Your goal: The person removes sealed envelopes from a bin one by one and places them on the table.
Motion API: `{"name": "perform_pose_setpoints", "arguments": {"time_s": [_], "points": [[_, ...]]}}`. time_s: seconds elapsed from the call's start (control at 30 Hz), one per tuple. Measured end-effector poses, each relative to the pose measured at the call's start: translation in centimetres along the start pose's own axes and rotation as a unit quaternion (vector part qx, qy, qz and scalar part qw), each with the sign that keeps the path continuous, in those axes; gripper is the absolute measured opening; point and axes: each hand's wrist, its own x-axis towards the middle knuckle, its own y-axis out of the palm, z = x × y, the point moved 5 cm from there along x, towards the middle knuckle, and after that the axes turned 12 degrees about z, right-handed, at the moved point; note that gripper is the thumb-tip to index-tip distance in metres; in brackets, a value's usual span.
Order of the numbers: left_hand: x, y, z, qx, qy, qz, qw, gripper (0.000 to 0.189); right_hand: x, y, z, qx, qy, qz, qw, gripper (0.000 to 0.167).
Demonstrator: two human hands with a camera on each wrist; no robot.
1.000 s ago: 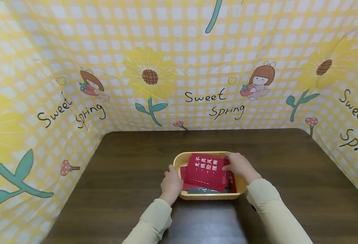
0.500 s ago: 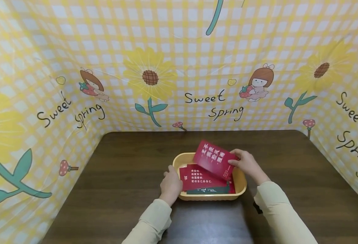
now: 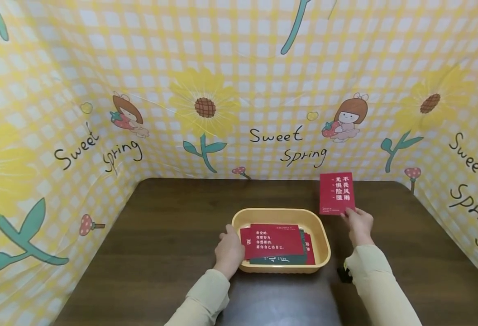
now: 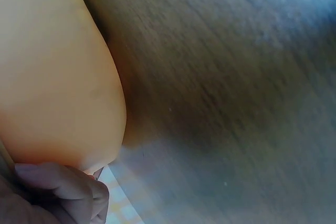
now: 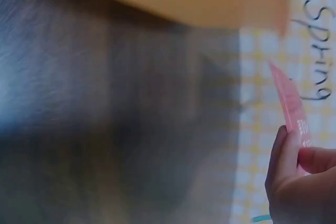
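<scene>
My right hand (image 3: 359, 222) pinches a red card (image 3: 336, 193) with white lettering by its lower right corner, thumb on the printed face. The card stands upright, raised beyond the basket's far right corner. In the right wrist view the card (image 5: 290, 100) appears nearly edge-on between thumb and fingers. My left hand (image 3: 228, 249) grips the left end of a shallow yellow plastic basket (image 3: 319, 226). Bent fingers (image 4: 79, 190) lie against its wall in the left wrist view. Inside the basket, another red card (image 3: 279, 240) with white lettering tops a loose pile, over a green card (image 3: 296, 259).
The basket sits on a dark brown wooden table (image 3: 174, 217). A yellow checked cloth (image 3: 231, 90) with flowers hangs along the back and both sides. At my right wrist a small black object (image 3: 345, 274) shows by the sleeve.
The right hand has lifted the red card off the pile, carried it right and away from me, and turned it upright. The red card under it is uncovered. The left hand stays at the basket.
</scene>
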Motion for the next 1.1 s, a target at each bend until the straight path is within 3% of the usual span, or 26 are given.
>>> {"name": "perform_pose_setpoints", "arguments": {"time_s": [0.17, 0.27, 0.33, 0.47, 0.53, 0.7, 0.93, 1.1], "points": [[0.0, 0.2, 0.3, 0.001, -0.008, 0.003, 1.0000, 0.054, 0.3, -1.0, -2.3, -0.008, 0.021, -0.025, 0.9994, 0.049], [0.0, 0.3, 0.3, 0.005, -0.005, 0.002, 1.0000, 0.053, 0.4, -1.5, -2.9, -0.085, 0.001, -0.024, 0.9961, 0.043], [0.0, 0.3, 0.2, 0.006, -0.002, 0.001, 1.0000, 0.053, 0.4, -1.9, -2.9, -0.164, -0.022, -0.035, 0.9856, 0.038], [0.0, 0.4, 0.2, 0.000, -0.001, 0.001, 1.0000, 0.053, 0.4, -2.4, -2.4, -0.288, -0.053, -0.071, 0.9534, 0.031], [0.0, 0.4, 0.1, -0.002, -0.002, 0.001, 1.0000, 0.053, 0.5, -2.5, -2.3, -0.305, -0.059, -0.079, 0.9471, 0.030], [0.0, 0.3, 0.1, -0.006, -0.003, 0.000, 1.0000, 0.052, 1.0, -2.5, -2.3, -0.317, -0.058, -0.081, 0.9432, 0.032], [-0.1, 0.2, 0.1, 0.001, -0.002, -0.002, 1.0000, 0.053, 1.2, -1.9, -2.1, -0.408, -0.088, -0.076, 0.9057, 0.028], [-0.1, 0.2, 0.1, 0.005, -0.003, -0.002, 1.0000, 0.053, 1.4, -1.6, -2.1, -0.441, -0.108, -0.069, 0.8884, 0.024]]}}
